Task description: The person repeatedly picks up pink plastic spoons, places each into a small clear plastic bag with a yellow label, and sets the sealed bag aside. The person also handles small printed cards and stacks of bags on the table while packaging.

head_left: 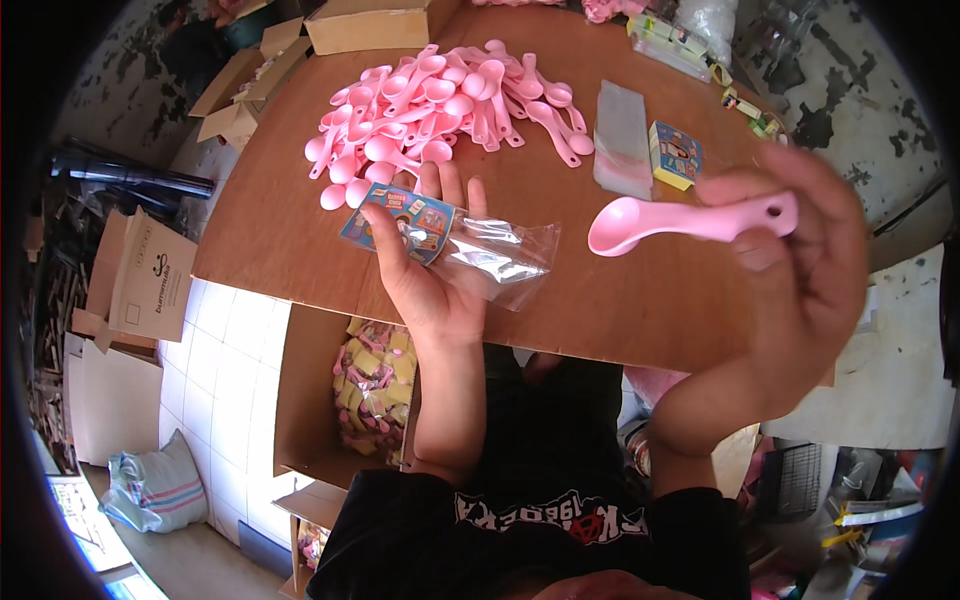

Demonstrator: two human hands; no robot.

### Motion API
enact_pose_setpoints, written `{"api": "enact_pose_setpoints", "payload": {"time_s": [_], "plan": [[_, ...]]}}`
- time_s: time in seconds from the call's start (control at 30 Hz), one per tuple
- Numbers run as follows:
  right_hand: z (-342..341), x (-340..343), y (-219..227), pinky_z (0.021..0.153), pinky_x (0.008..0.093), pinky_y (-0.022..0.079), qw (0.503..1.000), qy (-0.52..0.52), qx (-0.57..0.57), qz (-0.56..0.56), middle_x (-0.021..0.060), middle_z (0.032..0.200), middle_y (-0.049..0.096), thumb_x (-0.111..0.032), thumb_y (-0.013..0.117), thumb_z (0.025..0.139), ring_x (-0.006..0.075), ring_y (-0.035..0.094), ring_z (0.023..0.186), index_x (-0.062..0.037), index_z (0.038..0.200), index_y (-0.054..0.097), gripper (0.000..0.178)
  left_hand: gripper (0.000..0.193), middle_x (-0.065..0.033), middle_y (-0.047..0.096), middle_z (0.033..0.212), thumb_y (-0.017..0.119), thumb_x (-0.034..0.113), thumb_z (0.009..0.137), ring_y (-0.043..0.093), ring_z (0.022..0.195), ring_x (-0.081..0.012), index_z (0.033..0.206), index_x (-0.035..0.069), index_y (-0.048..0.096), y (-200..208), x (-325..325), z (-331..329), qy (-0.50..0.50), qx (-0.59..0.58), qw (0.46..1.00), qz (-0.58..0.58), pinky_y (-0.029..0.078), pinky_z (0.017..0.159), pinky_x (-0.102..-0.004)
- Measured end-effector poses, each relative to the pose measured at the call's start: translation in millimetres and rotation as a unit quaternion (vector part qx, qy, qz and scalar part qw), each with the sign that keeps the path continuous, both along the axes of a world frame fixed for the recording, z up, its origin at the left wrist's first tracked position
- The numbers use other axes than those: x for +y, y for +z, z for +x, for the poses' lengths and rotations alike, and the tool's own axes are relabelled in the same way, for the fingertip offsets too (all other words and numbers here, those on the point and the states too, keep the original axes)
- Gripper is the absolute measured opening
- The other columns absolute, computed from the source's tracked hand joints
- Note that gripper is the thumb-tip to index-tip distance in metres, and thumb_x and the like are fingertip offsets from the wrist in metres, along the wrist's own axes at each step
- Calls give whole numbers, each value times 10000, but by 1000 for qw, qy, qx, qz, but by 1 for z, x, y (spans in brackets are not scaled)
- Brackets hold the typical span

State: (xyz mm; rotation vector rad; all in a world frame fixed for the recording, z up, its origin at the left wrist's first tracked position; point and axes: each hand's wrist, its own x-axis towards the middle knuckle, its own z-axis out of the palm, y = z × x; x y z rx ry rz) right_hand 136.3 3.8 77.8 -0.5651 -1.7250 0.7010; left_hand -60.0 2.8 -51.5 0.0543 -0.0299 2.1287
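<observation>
A pink plastic spoon (680, 222) is pinched by its handle between the thumb and fingers of my right hand (805, 265), its bowl pointing left over the table. My left hand (435, 290) is palm up, its thumb pressing on a blue printed card (420, 238). A clear plastic bag (510, 262) extends from the card to the right across my palm; the card appears to lie in it. Just beyond my left fingers is a heap of similar pink spoons (430, 112). A flat stack of clear bags (622, 140) lies beside a small stack of printed cards (676, 155).
The brown wooden table (270, 220) has a curved left edge. Below its near edge stands an open carton (310, 400) with several packed pink and yellow pieces. More cartons (150, 280) and a white sack (155, 490) are on the left. A cardboard box (380, 28) sits at the far edge.
</observation>
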Motion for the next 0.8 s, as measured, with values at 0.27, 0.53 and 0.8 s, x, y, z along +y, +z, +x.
{"api": "enact_pose_setpoints", "payload": {"time_s": [0.27,0.53,0.8], "plan": [[20,-17,-141,934,321,494,988,70,102,-89,256,1138,651,26,651,900,262,644,1095,9,1119,452,297,536,-135,524,1334,620,442,937,515,1259,-280,1306,90,457,-19,-1,9,8,28,998,-49,397,1088,-543],[9,-18,-170,958,387,504,984,10,152,-90,271,1069,674,-220,754,861,304,664,1062,-13,1070,448,424,509,-132,584,1233,613,483,927,542,1221,-294,1251,105,511,-19,-1,46,-50,58,994,-72,393,1090,-537],[19,-13,-185,877,373,563,994,13,87,59,250,1071,688,24,739,823,326,686,1032,45,1059,571,290,530,-120,593,1191,602,487,933,553,1191,-284,1280,105,481,-16,-8,61,-142,38,984,-103,406,1078,-518]]}}
